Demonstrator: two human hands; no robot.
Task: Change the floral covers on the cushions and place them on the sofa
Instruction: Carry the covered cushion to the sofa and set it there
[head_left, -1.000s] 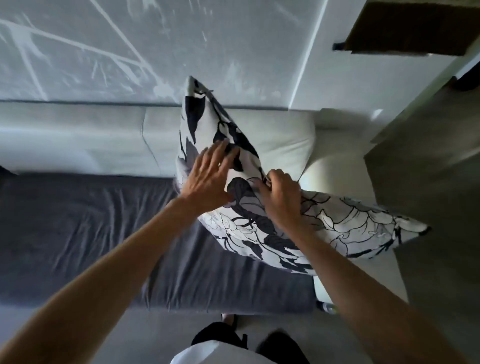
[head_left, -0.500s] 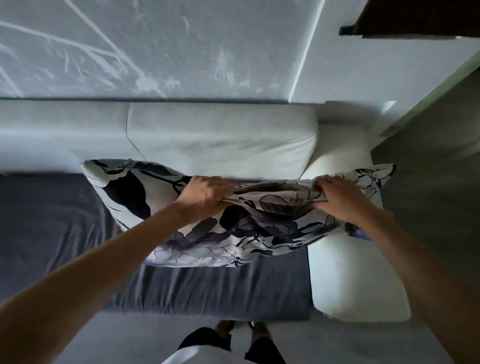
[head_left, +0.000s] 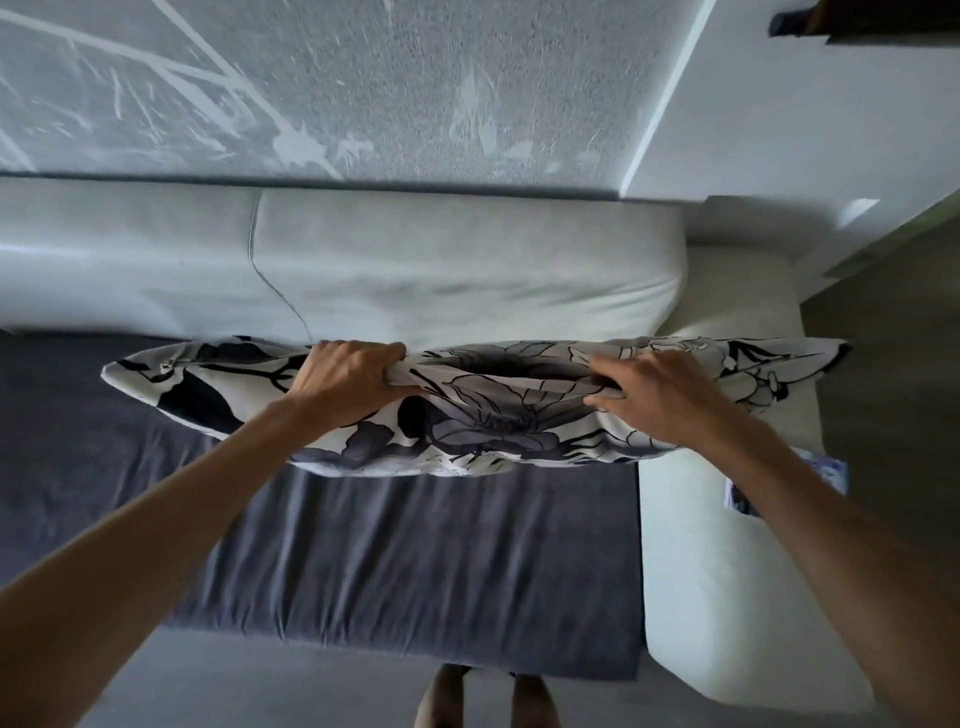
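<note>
Left hand: fingers curled, gripping the top edge of the floral cushion.
Right hand: fingers curled over the same edge, pinching cloth.
Cushion: held level between both hands, above the dark seat throw, in front of the pale sofa back.
Cover contents: appears filled; inner pad hidden.
Zip pull: left of the left grip, near the corner.
Risk: bunched cloth may slip; the overhanging right end could catch the armrest.

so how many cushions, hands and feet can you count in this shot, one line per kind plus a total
floral cushion: 1
hands: 2, the left hand and the right hand, both gripping the cushion
feet: 2, one foot and the other foot at the bottom edge
total: 5
</note>
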